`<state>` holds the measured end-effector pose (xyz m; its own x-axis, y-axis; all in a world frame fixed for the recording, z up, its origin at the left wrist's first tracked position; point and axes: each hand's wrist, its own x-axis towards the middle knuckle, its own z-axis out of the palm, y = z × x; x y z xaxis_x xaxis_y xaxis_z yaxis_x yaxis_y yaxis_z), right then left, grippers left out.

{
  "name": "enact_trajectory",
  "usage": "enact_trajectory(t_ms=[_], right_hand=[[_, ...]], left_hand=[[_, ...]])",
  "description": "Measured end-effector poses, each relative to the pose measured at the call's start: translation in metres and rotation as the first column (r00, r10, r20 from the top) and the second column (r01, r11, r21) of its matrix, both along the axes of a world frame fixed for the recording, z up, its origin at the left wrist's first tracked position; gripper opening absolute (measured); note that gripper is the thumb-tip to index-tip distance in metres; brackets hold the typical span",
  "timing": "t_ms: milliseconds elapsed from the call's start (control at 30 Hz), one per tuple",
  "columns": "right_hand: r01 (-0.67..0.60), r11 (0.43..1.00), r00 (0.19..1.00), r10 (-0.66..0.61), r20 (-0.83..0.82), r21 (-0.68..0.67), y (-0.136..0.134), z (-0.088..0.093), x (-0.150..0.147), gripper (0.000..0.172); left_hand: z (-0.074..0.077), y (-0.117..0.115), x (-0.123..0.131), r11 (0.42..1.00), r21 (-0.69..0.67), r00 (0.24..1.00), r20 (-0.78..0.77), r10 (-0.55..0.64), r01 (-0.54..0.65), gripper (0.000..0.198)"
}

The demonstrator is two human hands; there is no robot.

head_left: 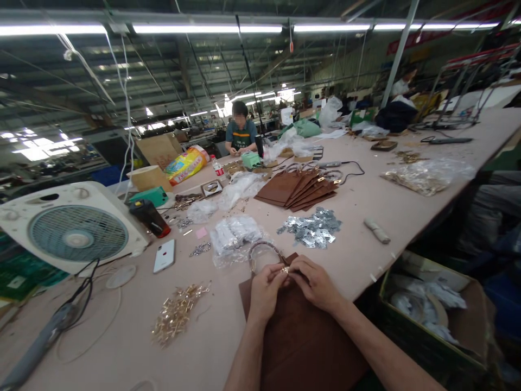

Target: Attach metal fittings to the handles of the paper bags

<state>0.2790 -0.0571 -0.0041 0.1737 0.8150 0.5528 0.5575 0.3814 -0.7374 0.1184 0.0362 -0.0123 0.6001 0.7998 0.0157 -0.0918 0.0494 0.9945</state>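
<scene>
A brown leather handbag panel [313,331] lies before me at the table's front edge, with a curved handle [266,247] standing up at its far end. My left hand [266,288] and my right hand [311,279] meet over that end, fingertips pinched on a small gold metal fitting [285,269]. The fingers partly cover the fitting. Beyond my hands is a pile of flat silver metal plates [311,228]. To the left of my left hand lies a heap of small gold metal pieces [179,314].
Stacked brown bag panels [293,187] lie further back. Left are a white fan [77,225], a phone [164,256], a dark bottle [150,218] and a corded grey tool [44,339]. A plastic bag [236,236] sits mid-table. An open box [439,304] stands at right. A person [241,133] sits opposite.
</scene>
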Motion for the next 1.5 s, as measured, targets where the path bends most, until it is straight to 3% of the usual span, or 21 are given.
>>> enact_trajectory(t_ms=[133, 333, 800, 1200, 1400, 1500], right_hand=[[0.0, 1.0, 0.993, -0.001, -0.115, -0.009, 0.003, 0.002, 0.003, 0.017], [-0.039, 0.999, 0.981, 0.039, -0.19, 0.003, 0.007, 0.003, 0.007, 0.022], [0.014, 0.999, 0.992, -0.02, -0.125, -0.051, 0.0, 0.006, 0.004, 0.025], [-0.011, 0.997, 0.982, -0.002, -0.186, -0.071, -0.001, 0.011, 0.006, 0.025], [-0.093, 0.989, 0.929, 0.044, -0.366, -0.119, 0.002, 0.008, 0.008, 0.037], [-0.109, 0.982, 0.924, 0.043, -0.38, -0.155, 0.004, 0.003, 0.01, 0.044]], left_hand=[[0.001, -0.001, -0.001, 0.997, 0.068, 0.999, 0.017, 0.036, -0.037, 0.039], [0.005, -0.003, -0.004, 0.966, 0.246, 0.992, -0.079, 0.102, -0.08, 0.032], [0.007, -0.009, -0.005, 0.85, 0.521, 0.981, -0.114, 0.155, -0.073, 0.02], [0.006, -0.011, -0.003, 0.809, 0.585, 0.98, -0.113, 0.161, -0.065, 0.015], [0.004, -0.009, -0.004, 0.848, 0.516, 0.98, -0.076, 0.184, -0.119, 0.019], [0.003, -0.008, -0.004, 0.869, 0.472, 0.979, -0.054, 0.194, -0.147, 0.02]])
